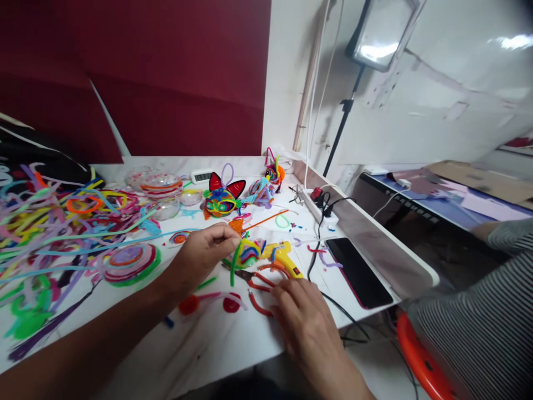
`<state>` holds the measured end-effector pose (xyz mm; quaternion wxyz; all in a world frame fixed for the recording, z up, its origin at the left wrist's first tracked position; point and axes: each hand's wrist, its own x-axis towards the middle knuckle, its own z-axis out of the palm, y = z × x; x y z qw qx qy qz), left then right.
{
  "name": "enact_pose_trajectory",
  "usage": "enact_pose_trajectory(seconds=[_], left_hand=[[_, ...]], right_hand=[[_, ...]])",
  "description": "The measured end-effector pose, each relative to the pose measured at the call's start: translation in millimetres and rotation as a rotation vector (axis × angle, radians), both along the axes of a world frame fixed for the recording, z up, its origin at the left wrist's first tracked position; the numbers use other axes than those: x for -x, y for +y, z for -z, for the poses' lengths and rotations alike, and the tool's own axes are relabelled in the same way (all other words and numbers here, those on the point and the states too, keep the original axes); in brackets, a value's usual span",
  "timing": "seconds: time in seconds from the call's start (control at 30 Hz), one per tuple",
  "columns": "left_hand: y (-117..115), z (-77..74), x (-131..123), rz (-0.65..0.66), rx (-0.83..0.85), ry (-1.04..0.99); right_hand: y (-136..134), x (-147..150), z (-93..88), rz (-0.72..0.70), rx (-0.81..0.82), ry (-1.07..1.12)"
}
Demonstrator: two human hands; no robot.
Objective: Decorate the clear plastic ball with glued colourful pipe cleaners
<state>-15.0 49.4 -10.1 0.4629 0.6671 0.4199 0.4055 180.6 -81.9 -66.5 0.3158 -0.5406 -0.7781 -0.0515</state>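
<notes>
My left hand (210,247) is closed in a pinch on a short green pipe cleaner (234,265), which hangs upright from the fingertips. Right behind it lies a small yellow, blue and red striped pipe-cleaner piece (250,253). My right hand (306,314) is low at the table's front edge, its fingers curled at the handle ends of orange-handled pliers (260,282); the thumb is mostly hidden. The pliers' dark jaws point left beneath the green pipe cleaner. A yellow glue gun (285,258) lies just beyond the handles.
Loose pipe cleaners (75,216) heap up at left, near a striped coil disc (131,264). A colourful cat-eared ornament (222,200) stands at the back. At right are a phone (360,272), a power strip (318,208) and cables. A person in a striped sleeve (478,311) sits at right.
</notes>
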Motion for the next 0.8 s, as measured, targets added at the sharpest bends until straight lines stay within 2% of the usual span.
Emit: enact_pose_trajectory(seconds=[0.17, 0.27, 0.5, 0.63, 0.8], left_hand=[[-2, -5.3, -3, -0.036, 0.158, -0.161], [-1, -8.4, -3, -0.039, 0.210, -0.194], [-5, -18.1, 1, -0.032, 0.167, -0.277], [-4, -21.0, 2, -0.041, 0.165, -0.292], [0, -18.9, 2, -0.043, 0.171, -0.301]], right_hand=[[10, 6, -5.0, 0.100, 0.164, -0.307], [19, 9, -4.8, 0.102, 0.258, -0.399], [36, 21, -12.7, 0.088, 0.335, -0.410], [32, 25, -23.9, 0.058, 0.447, -0.448], [25, 21, -32.2, 0.059, 0.453, -0.353]])
